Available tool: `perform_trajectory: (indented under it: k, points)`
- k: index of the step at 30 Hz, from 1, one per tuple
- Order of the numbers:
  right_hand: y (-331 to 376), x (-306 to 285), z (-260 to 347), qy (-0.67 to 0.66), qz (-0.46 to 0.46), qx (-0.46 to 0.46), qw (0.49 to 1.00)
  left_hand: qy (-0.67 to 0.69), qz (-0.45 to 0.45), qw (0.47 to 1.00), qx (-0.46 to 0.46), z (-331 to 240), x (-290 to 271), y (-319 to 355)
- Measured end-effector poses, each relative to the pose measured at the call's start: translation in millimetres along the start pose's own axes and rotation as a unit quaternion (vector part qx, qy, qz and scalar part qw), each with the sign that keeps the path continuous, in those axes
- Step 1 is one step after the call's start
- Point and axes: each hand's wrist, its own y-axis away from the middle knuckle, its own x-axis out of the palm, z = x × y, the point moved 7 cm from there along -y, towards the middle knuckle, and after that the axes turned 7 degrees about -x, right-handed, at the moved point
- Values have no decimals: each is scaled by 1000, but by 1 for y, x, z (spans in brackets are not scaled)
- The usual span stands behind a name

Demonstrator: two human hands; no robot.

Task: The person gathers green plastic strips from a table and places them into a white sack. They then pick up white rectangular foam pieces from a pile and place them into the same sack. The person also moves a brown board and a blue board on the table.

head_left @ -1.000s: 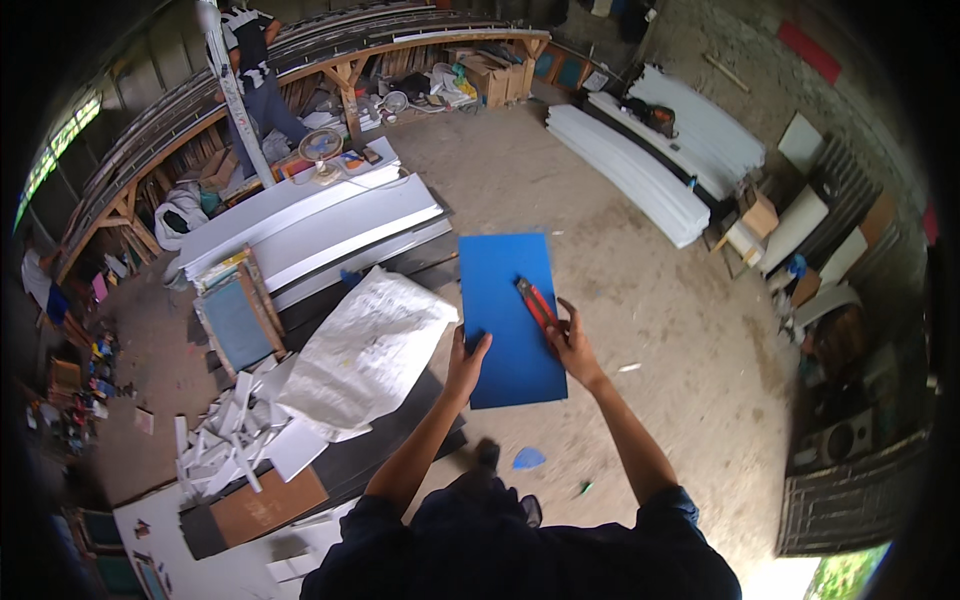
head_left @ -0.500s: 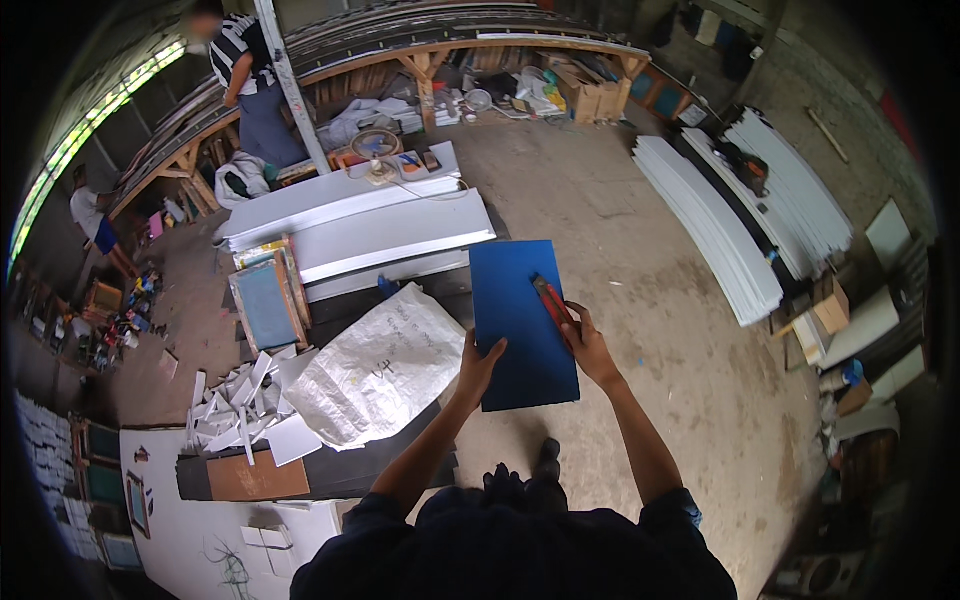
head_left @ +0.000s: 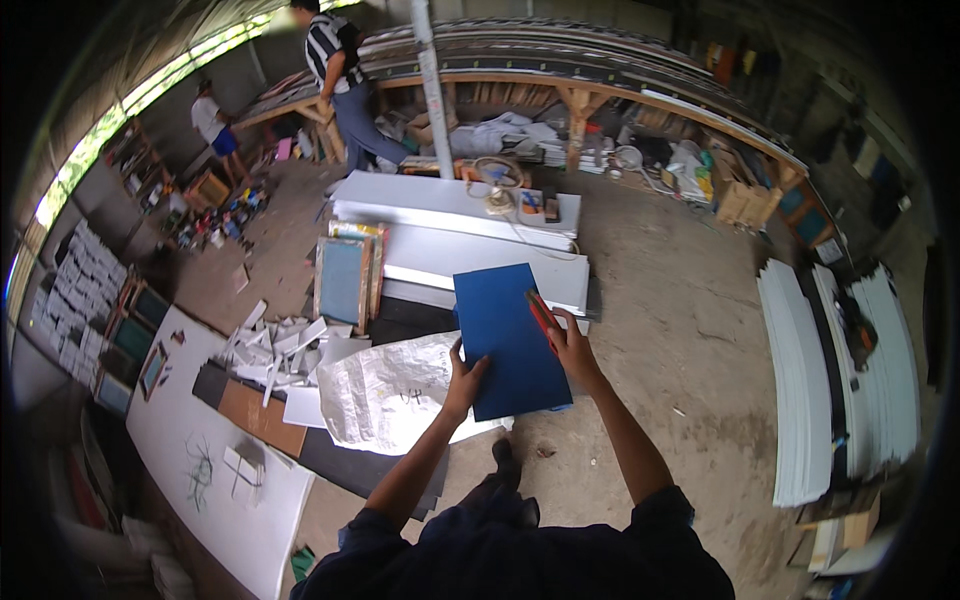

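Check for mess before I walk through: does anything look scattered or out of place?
Yes. White offcuts lie in a loose, jumbled heap left of the blue sheet held by both hands, beside a crumpled white sheet.

Workshop, dirt-floored shed. Landmark: white board table (head_left: 470,215) at centre. Behind it, a long wooden workbench (head_left: 600,95) cluttered with materials and cardboard boxes (head_left: 745,195). Left of it, framed screens (head_left: 345,280) and white offcuts (head_left: 280,345). Far right of it, stacked white panels (head_left: 800,380). Two people stand beyond its left end.
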Motion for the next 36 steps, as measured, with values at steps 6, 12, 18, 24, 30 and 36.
perform_trajectory:
  k: [6, 12, 18, 24, 30, 36]
  points:
    - [-114, 52, -61, 11, 64, -18, 998, 51, -33, 998, 17, -10, -26, -87]
    - [-200, 118, -56, 32, 198, -19, 979, 5, -129, 985, 118, -5, -77, -183]
    - [-298, 152, -96, 23, 234, -112, 965, -84, -201, 961, 171, -16, -79, -267]
    - [-418, 195, -169, 26, 296, -125, 947, -114, -188, 975, 33, 40, -123, -394]
    - [-527, 251, -274, 64, 292, -158, 941, -57, -268, 959, -67, 101, -141, -536]
    - [-577, 337, -446, 143, 317, -137, 927, -46, -313, 938, -142, 260, -164, -661]
